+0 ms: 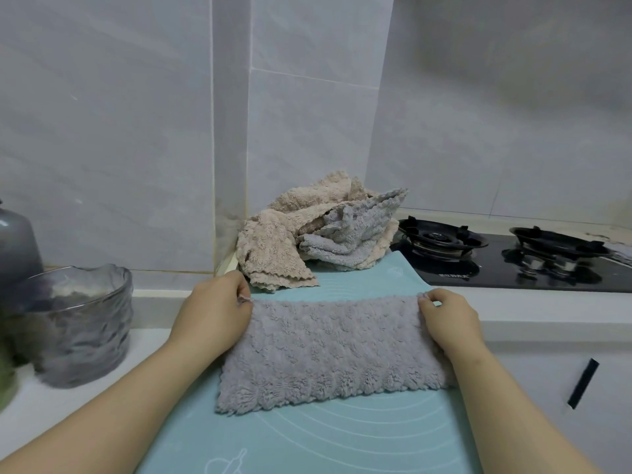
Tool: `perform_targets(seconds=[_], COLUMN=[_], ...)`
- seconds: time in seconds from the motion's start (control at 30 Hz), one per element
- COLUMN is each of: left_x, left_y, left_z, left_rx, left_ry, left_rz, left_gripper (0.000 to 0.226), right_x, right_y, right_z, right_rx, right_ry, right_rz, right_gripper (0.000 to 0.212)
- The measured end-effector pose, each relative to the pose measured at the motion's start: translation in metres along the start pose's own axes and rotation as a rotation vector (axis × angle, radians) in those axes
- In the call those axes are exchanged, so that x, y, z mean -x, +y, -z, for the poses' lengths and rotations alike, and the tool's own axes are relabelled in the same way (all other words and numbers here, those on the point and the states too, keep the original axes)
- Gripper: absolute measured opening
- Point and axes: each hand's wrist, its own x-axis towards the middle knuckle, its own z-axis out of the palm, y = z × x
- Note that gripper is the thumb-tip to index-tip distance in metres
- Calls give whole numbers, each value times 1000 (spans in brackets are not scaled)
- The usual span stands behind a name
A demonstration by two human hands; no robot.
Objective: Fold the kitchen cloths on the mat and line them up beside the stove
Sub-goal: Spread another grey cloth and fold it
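My left hand [212, 313] and right hand [448, 323] each pinch a far corner of the grey cloth [328, 347], which lies folded on the mat [342, 436]. Its pile hides my fingertips. The heap of cloths [318, 234] behind seems to cover the stove's [513, 265] left edge.

We've got open mat [342, 436] on the near side of the grey cloth [328, 347], so there's room to reach in. The far end is blocked by the cloth pile [307, 234], the stove [496, 278] crowds our right, and a glass bowl [82, 323] sits on the left.
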Motion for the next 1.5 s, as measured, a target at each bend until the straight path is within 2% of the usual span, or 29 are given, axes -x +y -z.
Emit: perform_targets(seconds=[0.1, 0.2, 0.3, 0.47, 0.53, 0.63, 0.7, 0.77, 0.87, 0.93, 0.97, 1.03, 1.07, 1.13, 1.17, 1.23, 1.3, 1.33, 1.4, 1.5], left_x=[0, 1, 3, 5, 5, 5, 5, 5, 9, 9, 10, 13, 15, 23, 26, 29, 31, 31, 31, 31], left_y=[-1, -3, -2, -2, -1, 2, 3, 2, 4, 9, 12, 17, 20, 26, 26, 29, 29, 29, 29, 31], left_z=[0, -4, -8, -9, -7, -2, 0, -1, -2, -1, -1, 0, -2, -6, -9, -14, -15, -15, -16, -16], left_rx=[-5, -33, -128, -209, -197, -120, -91, -141, -370, -520, -524, -338, -188, -55, -124, -279, -336, -348, -364, -381], left_ry=[-24, -23, -32, -31, -6, 125, 180, 135, 63, 54, 108, 142, 94, -174, -346, -618, -706, -714, -723, -734], left_rz=[17, 11, -32, -90, -109, -161, -190, -180, -213, -317, -371, -461, -470, -417, -400, -381, -359, -356, -365, -372], left_gripper=[26, 16, 16, 13, 14, 14, 13, 13, 21, 38, 42, 33, 27, 47, 51, 51, 52, 51, 51, 52], right_x=[1, 3, 5, 9, 12, 17, 13, 10, 11, 13, 15, 18, 20, 22, 21, 20, 18, 17, 15, 18], right_y=[-1, -3, -5, -13, -17, -16, -11, -8, -8, -9, -11, -16, -18, -22, -23, -20, -16, -14, -12, -14], right_z=[0, -3, -9, 0, 2, 3, 6, 9, 8, 5, 4, 3, 3, 4, 5, 7, 10, 12, 17, 19], right_rx=[-9, -11, 77, 301, 373, 502, 462, 388, 378, 390, 391, 357, 317, 240, 223, 262, 301, 297, 232, 116], right_ry=[60, 125, 91, 119, 55, -169, -202, -231, -303, -261, -222, -128, -70, 41, 58, -15, -132, -186, -257, -289], right_rz=[0, 36, 37, 114, 112, 12, -54, -74, -38, 20, 61, 145, 169, 199, 191, 117, 14, -34, -98, -75], right_gripper=[19, 22, 22, 44, 45, 44, 49, 44, 31, 29, 28, 31, 30, 17, 16, 38, 55, 56, 50, 36])
